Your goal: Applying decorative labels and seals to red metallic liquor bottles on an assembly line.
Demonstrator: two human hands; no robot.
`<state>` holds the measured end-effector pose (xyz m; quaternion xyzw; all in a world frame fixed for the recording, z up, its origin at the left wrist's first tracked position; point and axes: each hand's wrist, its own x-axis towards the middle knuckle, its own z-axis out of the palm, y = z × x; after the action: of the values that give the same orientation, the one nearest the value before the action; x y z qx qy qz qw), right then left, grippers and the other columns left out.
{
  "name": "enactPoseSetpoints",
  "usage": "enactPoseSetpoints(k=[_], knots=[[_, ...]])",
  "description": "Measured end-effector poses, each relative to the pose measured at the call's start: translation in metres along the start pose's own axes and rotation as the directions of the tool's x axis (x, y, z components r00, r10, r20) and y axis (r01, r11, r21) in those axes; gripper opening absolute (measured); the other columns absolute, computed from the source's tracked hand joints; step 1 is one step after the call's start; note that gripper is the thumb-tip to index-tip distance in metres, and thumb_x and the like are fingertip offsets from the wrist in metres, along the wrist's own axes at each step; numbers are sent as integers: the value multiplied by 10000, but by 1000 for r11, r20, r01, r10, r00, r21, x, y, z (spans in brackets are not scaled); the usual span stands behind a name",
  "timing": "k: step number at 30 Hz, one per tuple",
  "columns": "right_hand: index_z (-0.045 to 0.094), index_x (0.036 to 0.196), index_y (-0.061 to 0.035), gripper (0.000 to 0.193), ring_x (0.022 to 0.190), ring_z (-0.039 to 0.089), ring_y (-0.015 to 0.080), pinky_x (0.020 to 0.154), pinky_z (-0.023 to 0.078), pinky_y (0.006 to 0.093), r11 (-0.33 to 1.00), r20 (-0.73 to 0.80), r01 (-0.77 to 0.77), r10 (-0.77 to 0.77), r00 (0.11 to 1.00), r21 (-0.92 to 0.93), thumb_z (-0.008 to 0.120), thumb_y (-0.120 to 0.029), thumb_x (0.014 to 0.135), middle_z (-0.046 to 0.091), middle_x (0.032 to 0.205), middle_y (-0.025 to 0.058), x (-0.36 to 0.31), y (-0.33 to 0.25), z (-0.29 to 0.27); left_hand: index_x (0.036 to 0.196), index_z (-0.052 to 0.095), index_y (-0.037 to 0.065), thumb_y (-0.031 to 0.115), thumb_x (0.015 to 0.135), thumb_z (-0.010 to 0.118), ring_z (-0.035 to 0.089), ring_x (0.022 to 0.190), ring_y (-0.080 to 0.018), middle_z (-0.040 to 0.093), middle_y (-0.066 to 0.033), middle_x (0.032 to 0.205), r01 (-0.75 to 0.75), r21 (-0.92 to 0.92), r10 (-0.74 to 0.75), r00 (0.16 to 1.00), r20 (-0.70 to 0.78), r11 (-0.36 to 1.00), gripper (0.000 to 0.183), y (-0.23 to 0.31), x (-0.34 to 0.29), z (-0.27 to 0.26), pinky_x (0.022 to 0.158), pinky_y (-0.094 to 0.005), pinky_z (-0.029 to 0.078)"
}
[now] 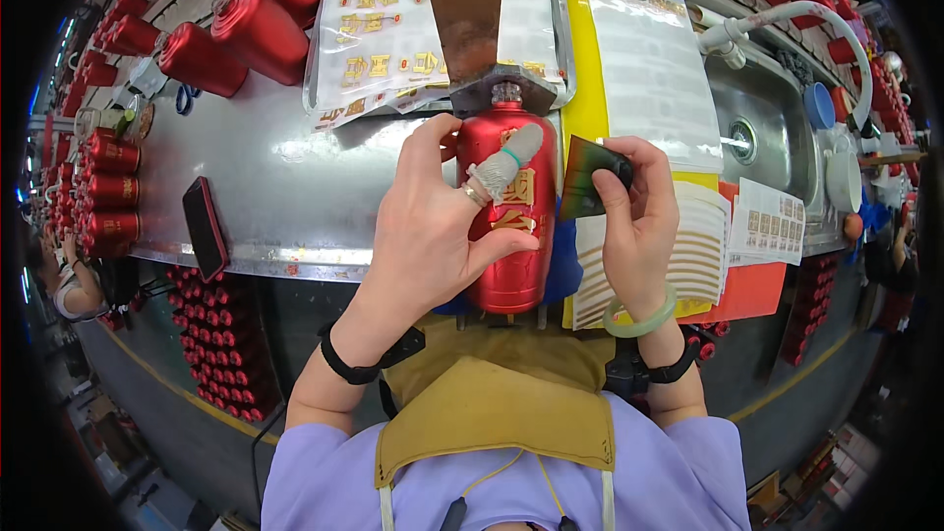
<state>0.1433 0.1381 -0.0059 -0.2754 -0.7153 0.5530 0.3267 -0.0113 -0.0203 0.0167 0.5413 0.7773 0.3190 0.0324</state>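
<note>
The red bottle (506, 275) lies at the front edge of the tabletop (265, 167), gold characters (513, 187) running down its face. The left hand (423, 206), fingers spread, touches its left side; thumb and sheathed finger cross the face. The right hand (639, 226), just beside the bottle, pinches a dark square pad (582, 177).

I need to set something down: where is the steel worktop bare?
Mainly the broad patch of steel worktop bordered by the phone on the left, the left hand on the right, and the red bottles and gold-lettered sheet beyond. Crowded right of the central bottle: overlapping sheets fill the space up to the sink.
</note>
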Motion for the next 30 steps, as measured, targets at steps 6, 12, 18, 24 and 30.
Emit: enactPoseSetpoints(k=[6,12,18,24,30], knots=[[622,1219,-2,211,887,632,150,806,507,279,994,44,106,-107,993,14,571,10,1014,649,1020,83,36,-15,-2,1393,659,94,364,866,807,586,1133,-362,500,-212,1311,53,-182,-64,996,-55,982,609,-5,4,-2,991,-437,516],[640,1134,-44,184,785,634,335,711,509,416,854,295,331,-221,930,-402,605,-10,957,623,945,154,46,-39,1,1382,604,5,104,974,711,583,1218,-208,553,-110,1280,221,-804,-391,920,-16,552,434,-7,5,12,1058,-367,482],[627,1080,-48,158,793,650,356,691,511,431,865,317,327,-210,925,-381,633,5,932,638,955,155,47,-44,4,1379,615,29,87,947,736,578,1203,-178,559,-82,1311,233,-794,-345,938,31,562,452,-11,12,16,1070,-338,455],[626,1076,-46,152,781,651,340,683,509,421,899,280,257,-161,947,-355,635,5,933,639,958,150,47,-44,6,1368,620,30,74,940,737,579,1190,-174,568,-84,1303,256,-820,-383,923,50,512,446,-9,12,17,1056,-334,456],[628,1088,-29,172,774,649,319,703,506,412,852,235,371,-301,924,-370,687,-64,929,638,925,140,64,-40,8,1346,630,15,70,951,727,593,1206,-172,606,-74,1297,323,-877,-448,883,143,357,411,-8,17,15,1067,-347,459]])
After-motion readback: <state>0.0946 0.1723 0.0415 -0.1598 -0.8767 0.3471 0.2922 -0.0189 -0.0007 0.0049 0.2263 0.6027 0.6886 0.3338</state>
